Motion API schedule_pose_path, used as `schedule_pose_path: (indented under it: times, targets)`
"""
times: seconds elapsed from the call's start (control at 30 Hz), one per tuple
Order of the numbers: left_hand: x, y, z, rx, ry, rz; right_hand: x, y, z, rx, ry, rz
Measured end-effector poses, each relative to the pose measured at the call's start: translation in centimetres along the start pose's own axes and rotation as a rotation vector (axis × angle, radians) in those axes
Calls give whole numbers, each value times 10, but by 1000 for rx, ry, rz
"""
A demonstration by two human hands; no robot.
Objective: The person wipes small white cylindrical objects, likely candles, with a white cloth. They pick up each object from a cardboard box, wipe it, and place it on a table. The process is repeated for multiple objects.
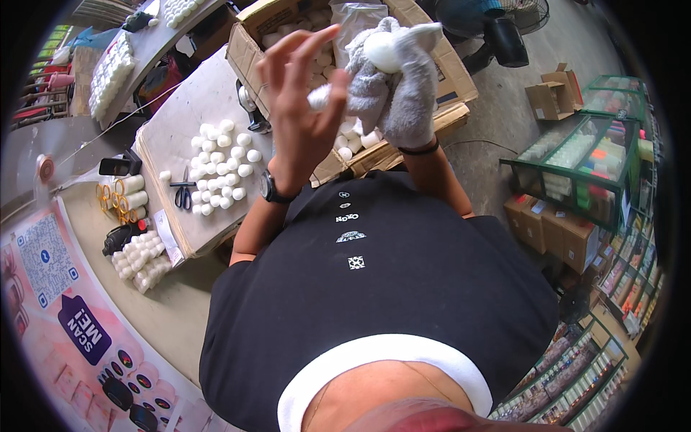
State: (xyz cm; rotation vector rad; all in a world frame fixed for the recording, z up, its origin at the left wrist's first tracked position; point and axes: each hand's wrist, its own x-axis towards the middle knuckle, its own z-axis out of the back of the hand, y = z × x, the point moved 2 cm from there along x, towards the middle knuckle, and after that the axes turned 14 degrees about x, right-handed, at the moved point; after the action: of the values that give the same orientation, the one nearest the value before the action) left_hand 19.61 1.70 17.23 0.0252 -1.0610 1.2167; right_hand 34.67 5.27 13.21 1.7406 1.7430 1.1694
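My left hand point(302, 108) is raised with fingers apart and bent, slightly blurred, beside a fluffy grey cloth. My right hand point(407, 101) is covered by that cloth point(414, 72), perhaps a mitt or towel, and grips a smooth white rounded piece point(381, 52) with it; the exact finger positions are hidden. Below and behind both hands is an open cardboard box point(461, 83) containing several white cylinders point(349, 144) and a clear plastic bag point(349, 18).
A pale worktop point(173, 137) at left holds several white pieces point(227, 173) and scissors point(183, 194). Farther left are yellow-rimmed rolls point(129, 198) and stacked white packs point(140, 259). A black fan point(500, 36), cartons point(547, 97) and green-framed racks point(576, 162) stand at right.
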Motion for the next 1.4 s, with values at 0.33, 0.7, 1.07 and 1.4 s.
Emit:
schedule_pose_path:
  times: [0.33, 0.7, 1.07, 1.4]
  targets:
    - [-1, -4, -11, -80, 128, -126, -24, -29, 22, 59, -111, 7]
    - [-14, 20, -18, -120, 158, 25, -25, -23, -4, -1117, 288, 584]
    - [-28, 14, -30, -460, 357, 665, -14, -38, 14, -456, 90, 400]
    - [-42, 27, -46, -695, 248, 438, 10, -41, 19, 323, -172, -187]
